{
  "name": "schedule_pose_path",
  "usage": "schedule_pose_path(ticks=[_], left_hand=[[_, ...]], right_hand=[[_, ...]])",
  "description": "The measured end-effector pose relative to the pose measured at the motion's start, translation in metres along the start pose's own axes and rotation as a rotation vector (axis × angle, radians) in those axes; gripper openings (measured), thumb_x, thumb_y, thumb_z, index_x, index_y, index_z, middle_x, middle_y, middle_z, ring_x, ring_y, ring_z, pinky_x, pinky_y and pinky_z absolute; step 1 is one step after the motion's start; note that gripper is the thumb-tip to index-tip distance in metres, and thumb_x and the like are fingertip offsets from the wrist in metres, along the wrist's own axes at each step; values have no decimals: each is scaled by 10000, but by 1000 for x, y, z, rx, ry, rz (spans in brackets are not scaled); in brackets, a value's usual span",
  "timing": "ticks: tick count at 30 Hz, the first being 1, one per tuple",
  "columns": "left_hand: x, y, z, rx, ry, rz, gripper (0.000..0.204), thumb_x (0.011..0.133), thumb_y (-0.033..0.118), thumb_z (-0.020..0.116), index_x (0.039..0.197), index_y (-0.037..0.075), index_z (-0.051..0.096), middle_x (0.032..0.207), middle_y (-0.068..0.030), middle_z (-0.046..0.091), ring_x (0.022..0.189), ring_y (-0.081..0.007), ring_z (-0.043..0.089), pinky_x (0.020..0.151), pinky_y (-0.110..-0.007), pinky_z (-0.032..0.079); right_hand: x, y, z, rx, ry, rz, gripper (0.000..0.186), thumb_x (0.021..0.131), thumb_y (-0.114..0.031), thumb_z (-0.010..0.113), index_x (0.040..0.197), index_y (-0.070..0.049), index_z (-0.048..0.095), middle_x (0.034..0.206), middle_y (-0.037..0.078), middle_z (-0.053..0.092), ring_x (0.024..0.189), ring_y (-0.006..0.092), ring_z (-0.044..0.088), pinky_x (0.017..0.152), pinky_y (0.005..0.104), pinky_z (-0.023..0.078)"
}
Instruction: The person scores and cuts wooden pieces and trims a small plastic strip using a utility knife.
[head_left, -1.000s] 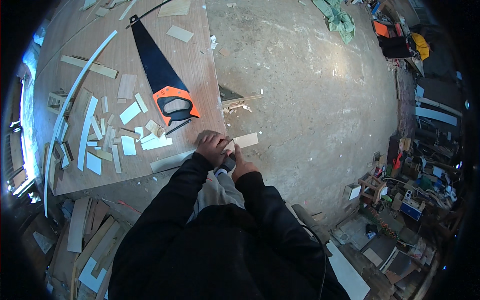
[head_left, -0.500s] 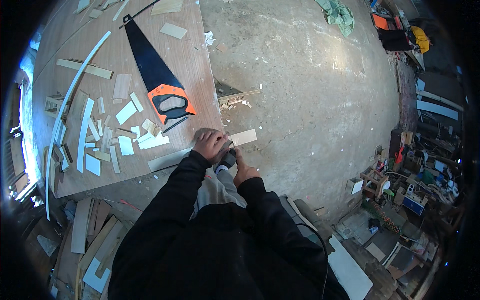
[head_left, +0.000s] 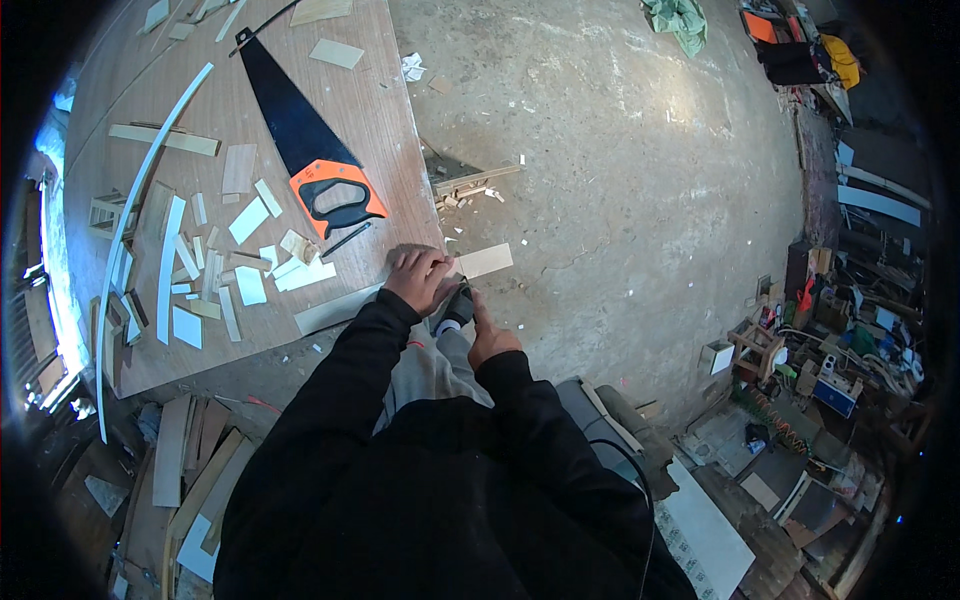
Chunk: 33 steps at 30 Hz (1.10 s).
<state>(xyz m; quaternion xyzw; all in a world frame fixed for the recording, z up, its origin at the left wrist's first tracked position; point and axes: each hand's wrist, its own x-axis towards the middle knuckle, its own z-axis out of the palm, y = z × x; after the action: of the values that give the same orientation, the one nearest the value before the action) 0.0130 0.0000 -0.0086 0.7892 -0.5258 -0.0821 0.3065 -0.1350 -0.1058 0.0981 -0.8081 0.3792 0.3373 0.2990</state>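
A long pale wooden strip lies at the front right corner of the work table, its right end sticking out past the edge. My left hand presses down on the strip near that edge, fingers bent and close together. Just right of it, below the strip, is my right hand, with its index finger pointing forward along the strip's near side. The other fingers are curled; a small dark tip shows by the index finger, too small to name. Beyond the left hand lie a handsaw with an orange and black handle and a dark pencil-like stick.
Several wood offcuts are scattered over the table's left part, beside a long, thin white strip. Scraps lie on the floor by the table. Boards lean at lower left. Tools and clutter fill the right side.
The view has shifted slightly. My left hand stays on the strip, and my right hand is still beside it with its index finger forward. The strip's projecting end shows a little longer.
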Motion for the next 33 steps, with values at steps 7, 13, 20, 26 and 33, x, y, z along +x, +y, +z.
schedule_pose_path(ticks=[7, 13, 20, 26, 33], left_hand=[[1, 1, 0, -21, -9, 6, 349, 860, 370, 658, 1074, 96, 641, 1072, -53, 576, 1011, -261, 539, 855, -420, 383], [0, 1, 0, 0, 3, 13, 362, 862, 372, 654, 1099, 99, 643, 1069, -48, 571, 1011, -259, 537, 856, -413, 397], [-1, 0, 2, -22, 9, 10, 366, 865, 378, 651, 1117, 112, 645, 1069, -43, 568, 1011, -256, 535, 861, -413, 403], [-2, 1, 2, -9, 10, 12, 367, 845, 385, 666, 1083, 105, 655, 1049, -48, 575, 1002, -264, 545, 867, -414, 408], [2, 4, -2, 7, 42, 48, 388, 828, 377, 683, 1093, 95, 648, 1057, -47, 571, 1001, -267, 546, 859, -404, 409]], right_hand=[[-3, -2, -3, 5, -2, 6, 835, 822, -120, 508, 1546, -311, 140, 888, 307, 672, 824, 453, 675, 729, 522, 528], [-5, -2, -1, 14, -10, 19, 826, 823, -110, 495, 1545, -311, 148, 891, 317, 666, 835, 459, 673, 741, 527, 528], [-3, 7, 13, 55, 48, -22, 832, 820, -118, 499, 1542, -326, 141, 870, 322, 662, 802, 471, 668, 711, 533, 525], [-11, 6, 11, 23, 86, -56, 706, 932, -131, 483, 1537, -297, 160, 842, 295, 669, 752, 467, 659, 640, 543, 506], [-7, 15, 20, 12, 48, -23, 846, 838, -132, 512, 1544, -345, 100, 864, 310, 665, 796, 468, 667, 703, 536, 520]])
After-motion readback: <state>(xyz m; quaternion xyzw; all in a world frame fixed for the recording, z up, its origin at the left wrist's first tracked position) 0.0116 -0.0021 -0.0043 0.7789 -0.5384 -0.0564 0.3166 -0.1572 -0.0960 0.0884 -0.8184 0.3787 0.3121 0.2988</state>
